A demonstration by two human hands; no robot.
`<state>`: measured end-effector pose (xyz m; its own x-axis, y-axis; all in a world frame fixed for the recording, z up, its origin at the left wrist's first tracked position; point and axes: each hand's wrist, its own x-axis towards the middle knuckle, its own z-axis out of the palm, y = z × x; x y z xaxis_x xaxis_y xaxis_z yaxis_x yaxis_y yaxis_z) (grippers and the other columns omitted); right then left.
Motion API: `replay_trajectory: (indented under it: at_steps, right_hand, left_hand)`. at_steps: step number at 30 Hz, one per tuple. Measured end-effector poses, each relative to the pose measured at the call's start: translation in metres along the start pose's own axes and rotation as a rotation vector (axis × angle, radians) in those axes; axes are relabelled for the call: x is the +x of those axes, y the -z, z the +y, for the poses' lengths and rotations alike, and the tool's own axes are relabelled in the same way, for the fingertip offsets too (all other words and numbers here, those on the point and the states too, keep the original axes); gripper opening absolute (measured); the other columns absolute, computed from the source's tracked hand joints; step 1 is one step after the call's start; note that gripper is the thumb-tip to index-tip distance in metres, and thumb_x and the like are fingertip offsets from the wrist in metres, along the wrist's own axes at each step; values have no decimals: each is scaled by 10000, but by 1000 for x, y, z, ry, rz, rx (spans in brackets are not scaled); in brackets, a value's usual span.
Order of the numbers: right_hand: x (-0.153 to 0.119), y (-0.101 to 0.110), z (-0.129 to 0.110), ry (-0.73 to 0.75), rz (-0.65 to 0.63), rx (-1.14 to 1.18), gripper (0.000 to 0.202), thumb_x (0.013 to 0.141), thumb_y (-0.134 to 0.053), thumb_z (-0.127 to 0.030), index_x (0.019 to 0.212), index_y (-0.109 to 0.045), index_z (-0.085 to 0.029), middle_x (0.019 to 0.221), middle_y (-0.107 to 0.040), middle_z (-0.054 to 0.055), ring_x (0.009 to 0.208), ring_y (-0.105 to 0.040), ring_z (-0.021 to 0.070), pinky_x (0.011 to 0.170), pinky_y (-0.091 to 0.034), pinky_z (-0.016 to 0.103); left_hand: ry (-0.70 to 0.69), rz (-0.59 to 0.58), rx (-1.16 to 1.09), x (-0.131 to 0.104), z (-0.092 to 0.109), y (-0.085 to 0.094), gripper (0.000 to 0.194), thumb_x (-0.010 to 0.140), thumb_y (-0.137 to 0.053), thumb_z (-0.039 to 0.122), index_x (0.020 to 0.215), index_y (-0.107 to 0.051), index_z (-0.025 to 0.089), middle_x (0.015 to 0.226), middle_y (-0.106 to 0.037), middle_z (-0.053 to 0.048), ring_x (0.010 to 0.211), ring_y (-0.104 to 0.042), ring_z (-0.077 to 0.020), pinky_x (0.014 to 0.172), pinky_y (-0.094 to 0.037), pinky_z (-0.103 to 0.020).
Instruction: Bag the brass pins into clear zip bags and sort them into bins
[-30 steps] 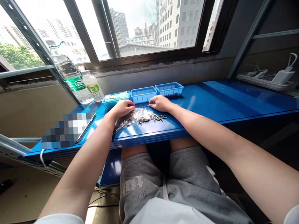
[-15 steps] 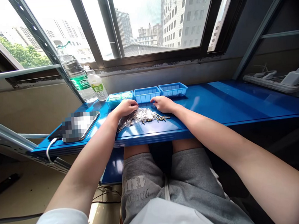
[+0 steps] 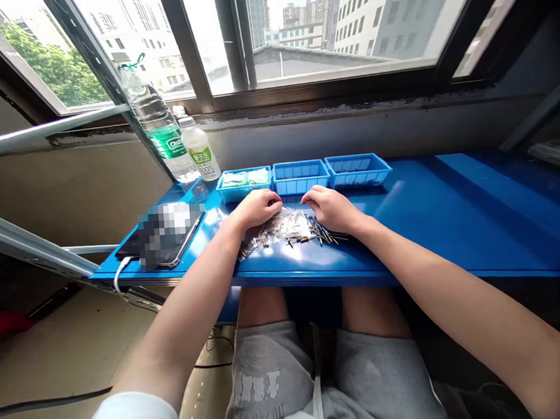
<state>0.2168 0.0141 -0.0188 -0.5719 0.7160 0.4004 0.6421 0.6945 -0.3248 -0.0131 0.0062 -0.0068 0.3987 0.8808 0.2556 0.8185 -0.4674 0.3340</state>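
Note:
My left hand (image 3: 260, 208) is closed above the left part of a clear plastic bag (image 3: 288, 226) of small metal pieces. Whatever its fingers pinch is too small to make out. My right hand (image 3: 328, 208) has its thumb and fingers together over the right end of the bag, and what they hold cannot be made out either. Loose thin metal pins (image 3: 326, 235) lie on the blue table by the bag, below my right hand. Just behind my hands stand a blue bin with green-and-white packets (image 3: 246, 178), a middle blue bin (image 3: 301, 178) and a right blue bin (image 3: 359, 170) with small dark things inside.
A phone (image 3: 170, 235) with a white cable lies at the left of the blue table (image 3: 452, 224). Behind it stand a large water bottle (image 3: 166, 137) and a smaller bottle (image 3: 200, 151). A metal shelf post (image 3: 95, 63) rises at the left, and a window is behind.
The view has shifted, so the table and bins appear farther right. My hands remain over the bag, both still closed.

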Motion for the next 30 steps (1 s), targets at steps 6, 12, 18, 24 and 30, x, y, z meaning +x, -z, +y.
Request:
replay_trajectory:
  at_steps: [6, 12, 18, 24, 30]
  right_hand:
    - [-1, 6, -1, -64, -67, 144, 193, 930, -421, -239, 963, -610, -226, 997, -694, 86, 899, -642, 237, 767, -504, 350]
    - [-11, 17, -16, 14, -196, 168, 228, 941, -405, -318, 1046, -607, -335, 1044, -711, 62, 912, -675, 246, 756, -521, 387]
    - [-18, 17, -19, 28, -211, 192, 189, 922, -446, -321, 999, -617, -351, 950, -727, 65, 776, -682, 237, 641, -513, 376]
    - [-17, 22, -8, -7, -158, 179, 111, 915, -506, -292, 941, -606, -251, 850, -698, 49, 705, -655, 185, 568, -491, 294]
    - [-2, 38, 5, 96, -178, 189, 117, 919, -552, -300, 890, -631, -219, 893, -690, 59, 759, -643, 177, 594, -504, 269]
  left_hand:
    - [-21, -58, 85, -2, 6, 4, 380, 942, -430, 413, 994, -721, 174, 1053, -708, -90, 1004, -630, -237, 902, -472, -344]
    - [12, -130, 100, -6, 13, 10, 438, 972, -383, 463, 1087, -682, 165, 1096, -696, -109, 1052, -615, -269, 943, -425, -413]
    - [47, -165, 39, -8, 13, 11, 461, 980, -366, 487, 1149, -643, 159, 1159, -679, -102, 1125, -584, -258, 974, -370, -412]
    - [45, -183, 52, -9, 16, 16, 469, 988, -348, 487, 1160, -624, 148, 1159, -672, -91, 1110, -581, -249, 965, -374, -411]
    - [-37, -179, 91, -6, 22, 27, 399, 979, -409, 430, 1138, -636, 143, 1128, -676, -86, 1065, -600, -235, 922, -419, -383]
